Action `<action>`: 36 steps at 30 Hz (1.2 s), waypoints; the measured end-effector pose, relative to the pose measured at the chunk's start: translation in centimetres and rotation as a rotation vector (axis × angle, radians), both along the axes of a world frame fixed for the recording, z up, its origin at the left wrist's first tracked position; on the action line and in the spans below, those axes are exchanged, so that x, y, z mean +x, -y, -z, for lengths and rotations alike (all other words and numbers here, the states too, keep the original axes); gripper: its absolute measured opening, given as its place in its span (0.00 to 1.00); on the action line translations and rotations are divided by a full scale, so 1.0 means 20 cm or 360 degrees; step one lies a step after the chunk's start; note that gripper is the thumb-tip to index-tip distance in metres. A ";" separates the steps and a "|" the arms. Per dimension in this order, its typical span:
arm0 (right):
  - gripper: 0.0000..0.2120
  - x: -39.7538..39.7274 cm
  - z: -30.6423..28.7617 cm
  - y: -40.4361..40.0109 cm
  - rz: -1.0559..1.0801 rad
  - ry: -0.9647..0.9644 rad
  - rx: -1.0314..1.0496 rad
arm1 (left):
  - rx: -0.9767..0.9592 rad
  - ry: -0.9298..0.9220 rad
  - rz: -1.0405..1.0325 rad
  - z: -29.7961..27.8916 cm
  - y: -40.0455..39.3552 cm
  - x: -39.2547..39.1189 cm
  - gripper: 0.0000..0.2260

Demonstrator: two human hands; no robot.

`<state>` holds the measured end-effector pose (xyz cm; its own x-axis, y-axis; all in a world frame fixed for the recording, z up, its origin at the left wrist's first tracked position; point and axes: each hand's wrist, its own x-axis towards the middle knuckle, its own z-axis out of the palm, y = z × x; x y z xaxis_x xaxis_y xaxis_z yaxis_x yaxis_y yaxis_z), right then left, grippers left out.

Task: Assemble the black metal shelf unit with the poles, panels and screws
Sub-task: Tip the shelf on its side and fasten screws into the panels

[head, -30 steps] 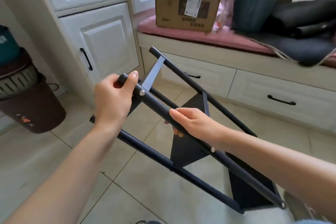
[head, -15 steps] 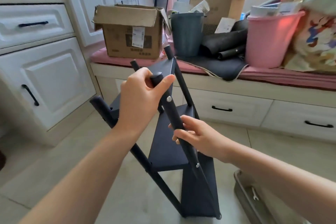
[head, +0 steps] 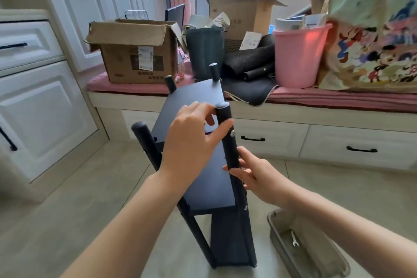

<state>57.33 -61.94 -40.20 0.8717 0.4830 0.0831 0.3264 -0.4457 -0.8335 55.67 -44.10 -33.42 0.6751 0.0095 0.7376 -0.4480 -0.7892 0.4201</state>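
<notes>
Shelf unit [head: 209, 178]: matte black metal, round poles, flat panels, upright at frame centre on floor tiles; base partly hidden by forearms. Left hand [head: 191, 142] pinches the near right pole [head: 230, 140] top; fingertips blurred. Right hand [head: 255, 178] grips the same pole lower. Small wrench [head: 293, 238] in grey tray [head: 277, 228], lower right, cut off.

Bare tile floor [head: 79, 221] open left of left hand [head: 191, 142]; grey fabric tray [head: 282, 244] blocks floor below right hand [head: 255, 176].
</notes>
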 end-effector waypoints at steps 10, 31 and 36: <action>0.09 0.00 0.02 0.14 0.0038 0.0047 -0.0031 | -0.0216 0.0353 -0.0227 0.08 -0.07 -0.13 0.17; 0.10 -0.03 0.06 0.19 0.0179 0.0016 0.0044 | -0.1447 -0.0564 0.0255 0.25 -0.07 -0.09 0.22; 0.10 -0.03 0.06 0.15 0.0182 0.0001 0.0082 | -0.1419 -0.0502 0.0200 0.26 -0.09 -0.07 0.14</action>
